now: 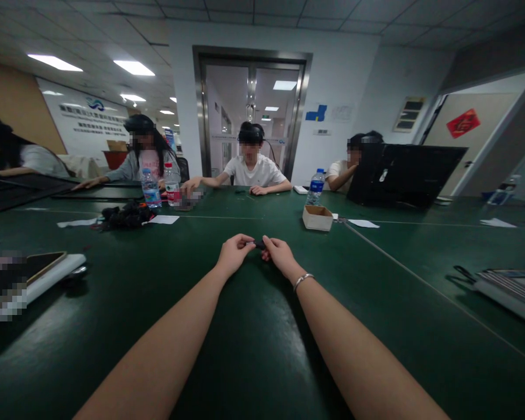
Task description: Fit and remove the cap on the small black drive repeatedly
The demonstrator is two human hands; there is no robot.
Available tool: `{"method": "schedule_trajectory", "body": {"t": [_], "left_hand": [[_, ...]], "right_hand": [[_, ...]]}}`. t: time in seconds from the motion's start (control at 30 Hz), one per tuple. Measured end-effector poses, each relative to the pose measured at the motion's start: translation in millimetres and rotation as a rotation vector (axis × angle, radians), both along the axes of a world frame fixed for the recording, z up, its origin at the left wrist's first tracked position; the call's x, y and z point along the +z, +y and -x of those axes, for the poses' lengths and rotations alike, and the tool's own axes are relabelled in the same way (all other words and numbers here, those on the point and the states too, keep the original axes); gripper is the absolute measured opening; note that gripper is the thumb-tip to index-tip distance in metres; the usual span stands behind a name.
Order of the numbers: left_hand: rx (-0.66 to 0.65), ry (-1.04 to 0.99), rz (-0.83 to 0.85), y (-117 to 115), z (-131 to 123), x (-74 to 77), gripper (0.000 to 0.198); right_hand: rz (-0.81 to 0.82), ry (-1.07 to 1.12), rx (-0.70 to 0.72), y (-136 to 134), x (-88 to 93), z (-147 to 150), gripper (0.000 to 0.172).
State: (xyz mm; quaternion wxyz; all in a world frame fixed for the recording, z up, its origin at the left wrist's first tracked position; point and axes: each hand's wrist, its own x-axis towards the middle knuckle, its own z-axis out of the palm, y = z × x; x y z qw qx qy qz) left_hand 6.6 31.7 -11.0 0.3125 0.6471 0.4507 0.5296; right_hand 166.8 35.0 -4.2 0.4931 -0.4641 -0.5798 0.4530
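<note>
Both my arms reach forward over a dark green table (245, 326). Between my fingertips is a small black object (259, 244), too small and too covered to name. My left hand (236, 254) pinches its left end with thumb and fingers. On the other end, my right hand (280, 256) closes in a similar pinch, its lower fingers curled under; a silver bangle (304, 282) circles that wrist. The object is held just above or at the table surface; I cannot tell which.
An open cardboard box (317, 219) sits ahead to the right, before a water bottle (316, 186). Two bottles (151, 189) and a black cable bundle (129, 216) lie ahead left. A phone (30, 274) rests at left, a striped pouch (511, 289) at right. Several people sit across the table.
</note>
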Motion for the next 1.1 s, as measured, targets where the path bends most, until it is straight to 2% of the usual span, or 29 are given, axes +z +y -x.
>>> {"method": "schedule_trajectory", "body": {"t": [0.1,0.23,0.37,0.5,0.67,0.97,1.1], "left_hand": [[0.014,-0.051,0.038,0.9,1.2,1.5,0.018],[-0.023,-0.080,0.047,1.8,2.5,1.7,0.020],[-0.049,-0.101,0.037,0.6,2.5,2.4,0.022],[-0.101,-0.134,0.071,-3.3,2.0,6.2,0.023],[-0.097,-0.137,0.109,-6.0,1.4,9.0,0.023],[-0.068,-0.098,0.239,-3.8,1.2,9.2,0.023],[-0.068,-0.085,0.265,-3.2,1.4,10.1,0.026]], "right_hand": [[0.022,0.074,0.063,-1.2,1.2,-2.9,0.024],[0.021,0.121,0.120,0.0,0.8,-6.6,0.033],[0.032,0.079,0.114,0.5,1.2,-5.8,0.026],[0.021,0.007,0.082,-1.7,3.9,-3.7,0.034],[0.022,-0.037,0.062,-3.0,5.8,-2.9,0.034],[0.031,0.006,0.088,-2.1,4.1,-4.0,0.022],[0.019,0.041,0.099,-1.7,2.5,-5.2,0.024]]}}
